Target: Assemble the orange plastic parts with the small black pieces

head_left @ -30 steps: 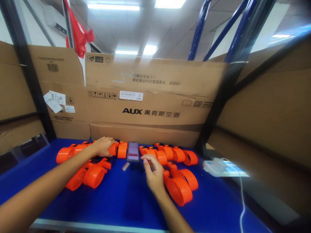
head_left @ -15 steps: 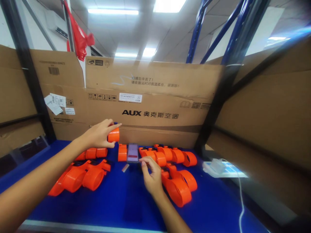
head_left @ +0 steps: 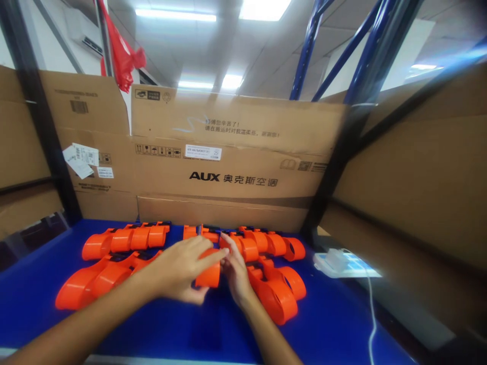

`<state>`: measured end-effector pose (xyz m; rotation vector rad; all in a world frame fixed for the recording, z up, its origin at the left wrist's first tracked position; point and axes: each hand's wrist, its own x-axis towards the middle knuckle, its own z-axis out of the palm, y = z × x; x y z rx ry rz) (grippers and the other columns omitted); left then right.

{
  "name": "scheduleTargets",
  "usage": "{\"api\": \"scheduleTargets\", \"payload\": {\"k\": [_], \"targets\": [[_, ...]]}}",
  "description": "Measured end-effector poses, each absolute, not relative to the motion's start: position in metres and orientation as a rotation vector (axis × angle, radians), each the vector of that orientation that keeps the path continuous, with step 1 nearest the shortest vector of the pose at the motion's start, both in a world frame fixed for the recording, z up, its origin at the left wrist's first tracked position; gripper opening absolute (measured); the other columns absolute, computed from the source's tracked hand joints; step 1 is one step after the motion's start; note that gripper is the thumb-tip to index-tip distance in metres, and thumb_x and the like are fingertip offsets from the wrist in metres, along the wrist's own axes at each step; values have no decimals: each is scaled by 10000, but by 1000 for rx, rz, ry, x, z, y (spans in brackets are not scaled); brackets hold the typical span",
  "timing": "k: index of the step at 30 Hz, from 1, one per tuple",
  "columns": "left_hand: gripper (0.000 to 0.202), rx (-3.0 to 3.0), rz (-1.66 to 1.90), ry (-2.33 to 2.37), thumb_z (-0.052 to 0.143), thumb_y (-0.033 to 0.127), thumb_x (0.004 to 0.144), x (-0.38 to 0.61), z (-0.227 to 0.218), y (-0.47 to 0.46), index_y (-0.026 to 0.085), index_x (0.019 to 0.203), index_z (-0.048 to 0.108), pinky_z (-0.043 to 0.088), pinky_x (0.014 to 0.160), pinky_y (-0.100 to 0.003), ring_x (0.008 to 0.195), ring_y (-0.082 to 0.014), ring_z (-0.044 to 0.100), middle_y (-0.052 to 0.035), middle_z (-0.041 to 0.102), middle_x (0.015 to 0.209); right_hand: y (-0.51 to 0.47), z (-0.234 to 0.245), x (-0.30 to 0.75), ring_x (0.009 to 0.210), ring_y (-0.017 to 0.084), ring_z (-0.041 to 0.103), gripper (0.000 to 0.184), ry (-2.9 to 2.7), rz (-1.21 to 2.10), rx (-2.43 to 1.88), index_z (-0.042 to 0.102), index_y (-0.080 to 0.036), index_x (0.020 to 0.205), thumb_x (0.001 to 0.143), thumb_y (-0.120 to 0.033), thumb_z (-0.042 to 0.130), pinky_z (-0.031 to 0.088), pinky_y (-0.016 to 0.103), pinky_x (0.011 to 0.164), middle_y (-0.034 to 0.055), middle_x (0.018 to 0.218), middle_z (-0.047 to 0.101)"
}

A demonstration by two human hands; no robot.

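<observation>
Now lower, the left hand [head_left: 180,268] grips an orange ring [head_left: 209,275] beside the open right hand [head_left: 236,274].

Held ring [head_left: 208,274]: plain orange. Left-side rings [head_left: 122,240]: same orange, glossy highlights, black pieces at the back. Right-side rings [head_left: 279,304]: orange too, also black pieces behind. Bench [head_left: 182,334]: flat deep blue top, pale front edge. Back cardboard [head_left: 228,209]: brown, black AUX lettering [head_left: 204,177], row of dark pictograms [head_left: 158,150], striped dark barcode [head_left: 78,106], pale zigzag scribble [head_left: 186,124]. Stuck-on label [head_left: 203,152]: white, dark print. Hanging plastic [head_left: 124,61]: bright red. Near post [head_left: 327,187] black; upright behind [head_left: 305,56] blue. Power strip [head_left: 323,266]: white with light-blue face. Cord [head_left: 372,324]: white. Ceiling lights [head_left: 264,9]: bright white.
</observation>
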<state>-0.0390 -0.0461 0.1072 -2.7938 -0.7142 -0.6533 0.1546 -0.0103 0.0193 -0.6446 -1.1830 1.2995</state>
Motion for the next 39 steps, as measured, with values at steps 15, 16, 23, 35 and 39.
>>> {"api": "scheduleTargets", "payload": {"k": [15,16,23,35,39], "targets": [[592,-2486,-2219,-1687,509,542,941,-6,38,-15,263,1462,479,429,1073,-462,1312,-291,510,-122,521,1419,-4,17,153,579,173,587,375,-1217,1067,-759,678,-191,972,829,-536,703,496,276,534,28,720,686],[564,-2503,-2372,-1755,522,560,927,-1,36,-8,229,1380,576,456,1038,-440,1250,-294,562,-127,602,1327,-3,17,153,624,192,616,377,-1224,1046,-756,688,-195,1001,833,-532,699,522,296,575,38,753,703],[451,-2433,-2912,-1671,693,541,812,6,25,14,152,1034,745,500,829,-331,936,-251,654,-84,740,987,-1,13,153,739,249,661,415,-1333,1088,-761,698,-224,1152,879,-530,634,547,365,656,55,829,730],[349,-2416,-2851,-1643,730,482,792,6,18,11,163,934,737,484,798,-293,866,-219,645,-44,724,880,1,7,155,483,91,287,360,-1410,878,-961,487,-208,662,845,-495,605,242,213,448,-76,538,360],[367,-2404,-2857,-1673,746,483,775,4,19,10,156,943,752,486,791,-295,862,-226,652,-60,738,911,-2,9,156,511,101,307,382,-1501,778,-1010,426,-213,583,848,-449,566,241,219,453,-57,549,340]]}}
